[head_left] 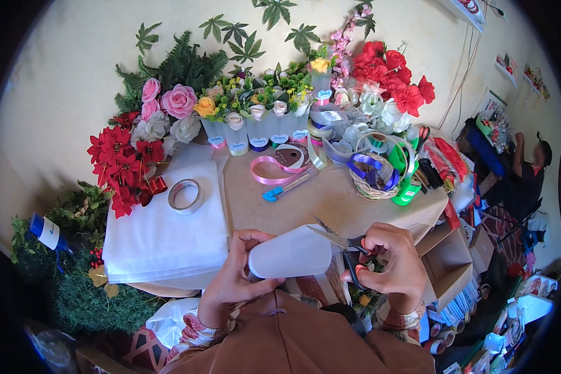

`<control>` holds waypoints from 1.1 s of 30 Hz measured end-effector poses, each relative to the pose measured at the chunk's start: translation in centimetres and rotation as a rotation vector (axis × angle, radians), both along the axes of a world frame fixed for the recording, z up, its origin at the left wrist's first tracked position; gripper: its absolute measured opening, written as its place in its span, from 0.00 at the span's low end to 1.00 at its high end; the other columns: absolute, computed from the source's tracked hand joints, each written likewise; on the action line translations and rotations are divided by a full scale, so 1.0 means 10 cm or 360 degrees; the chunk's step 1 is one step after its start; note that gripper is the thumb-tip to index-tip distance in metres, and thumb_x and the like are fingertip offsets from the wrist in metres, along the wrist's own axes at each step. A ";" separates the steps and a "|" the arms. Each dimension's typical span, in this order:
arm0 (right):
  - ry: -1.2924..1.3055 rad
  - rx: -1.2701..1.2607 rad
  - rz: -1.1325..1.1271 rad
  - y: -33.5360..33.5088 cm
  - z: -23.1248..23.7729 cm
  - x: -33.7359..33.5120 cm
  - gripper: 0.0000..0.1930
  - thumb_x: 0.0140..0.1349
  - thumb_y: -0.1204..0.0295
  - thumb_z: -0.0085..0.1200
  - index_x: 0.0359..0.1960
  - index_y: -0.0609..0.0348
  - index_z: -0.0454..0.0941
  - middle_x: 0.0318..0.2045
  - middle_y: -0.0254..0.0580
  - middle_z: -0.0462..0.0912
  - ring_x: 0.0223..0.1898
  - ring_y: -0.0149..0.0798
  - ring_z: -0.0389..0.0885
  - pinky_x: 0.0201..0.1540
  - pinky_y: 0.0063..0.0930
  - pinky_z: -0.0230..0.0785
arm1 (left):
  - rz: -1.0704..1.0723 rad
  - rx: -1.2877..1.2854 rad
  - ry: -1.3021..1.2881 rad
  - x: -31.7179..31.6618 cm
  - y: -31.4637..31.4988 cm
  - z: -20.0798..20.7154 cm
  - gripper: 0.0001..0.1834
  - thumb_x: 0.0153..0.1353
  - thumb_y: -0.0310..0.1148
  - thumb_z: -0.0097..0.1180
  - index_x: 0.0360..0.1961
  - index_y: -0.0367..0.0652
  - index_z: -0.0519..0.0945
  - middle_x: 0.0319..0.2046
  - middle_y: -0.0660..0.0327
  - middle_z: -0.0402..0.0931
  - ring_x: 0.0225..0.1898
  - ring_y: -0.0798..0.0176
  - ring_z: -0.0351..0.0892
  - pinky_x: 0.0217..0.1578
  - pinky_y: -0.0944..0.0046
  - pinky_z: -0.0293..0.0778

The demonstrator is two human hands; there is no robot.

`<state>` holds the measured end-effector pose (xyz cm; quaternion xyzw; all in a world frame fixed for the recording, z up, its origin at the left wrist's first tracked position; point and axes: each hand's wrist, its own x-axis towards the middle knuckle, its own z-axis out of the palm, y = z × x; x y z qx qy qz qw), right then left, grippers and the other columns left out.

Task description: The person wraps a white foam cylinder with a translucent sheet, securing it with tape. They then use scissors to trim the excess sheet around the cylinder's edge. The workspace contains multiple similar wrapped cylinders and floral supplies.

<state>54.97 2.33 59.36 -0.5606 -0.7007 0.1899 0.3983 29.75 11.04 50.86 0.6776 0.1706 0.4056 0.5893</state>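
Note:
Near the front edge of the table, my left hand [243, 262] grips a rolled sleeve of translucent white sheet [293, 252], holding it by its left end. My right hand [389, 258] has its fingers in the black and orange handles of a pair of scissors [335, 239]. The parted blades point up and left at the upper right end of the sleeve; whether they touch it, I cannot tell. Left of the sleeve lies a stack of similar white sheets [162, 243] with a roll of tape [185, 196] on top.
A blue cutter knife [288, 187] and pink ribbon [271, 168] lie beyond the sleeve. Wrapped flower bouquets [262, 131] line the wall, with red poinsettias [119, 165] at left. A wicker basket [374, 177] stands right, above a cardboard box [445, 262]. Another person [530, 177] sits far right.

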 end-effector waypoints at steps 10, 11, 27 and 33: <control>0.0048 0.0016 -0.0019 -0.01 -0.04 -0.01 0.19 0.32 0.82 0.64 0.14 0.62 0.59 0.18 0.34 0.66 0.19 0.23 0.69 0.21 0.16 0.63 | -0.0005 0.0001 0.0035 0.00 0.00 -0.01 0.37 0.43 0.24 0.65 0.52 0.39 0.56 0.47 0.54 0.67 0.51 0.63 0.67 0.52 0.63 0.62; 0.0057 0.0017 -0.0021 -0.01 -0.03 -0.01 0.19 0.32 0.82 0.63 0.14 0.62 0.59 0.17 0.34 0.66 0.19 0.23 0.68 0.21 0.16 0.62 | -0.0001 0.0012 0.0034 0.00 0.00 0.00 0.37 0.43 0.24 0.65 0.52 0.39 0.56 0.47 0.54 0.67 0.51 0.63 0.67 0.52 0.63 0.62; -0.0109 0.0027 -0.0058 -0.04 0.00 0.02 0.14 0.35 0.74 0.64 0.17 0.63 0.67 0.16 0.38 0.70 0.16 0.33 0.68 0.20 0.24 0.60 | -0.0027 0.0017 -0.0021 0.02 0.02 -0.01 0.36 0.44 0.21 0.64 0.51 0.39 0.56 0.48 0.53 0.66 0.52 0.63 0.66 0.53 0.62 0.62; -0.0104 0.0022 -0.0060 -0.05 0.00 0.04 0.14 0.35 0.74 0.64 0.16 0.64 0.67 0.16 0.39 0.70 0.16 0.34 0.68 0.20 0.24 0.60 | -0.0023 0.0085 -0.0024 0.01 0.06 -0.11 0.39 0.39 0.21 0.67 0.49 0.43 0.54 0.52 0.51 0.63 0.55 0.60 0.62 0.56 0.61 0.59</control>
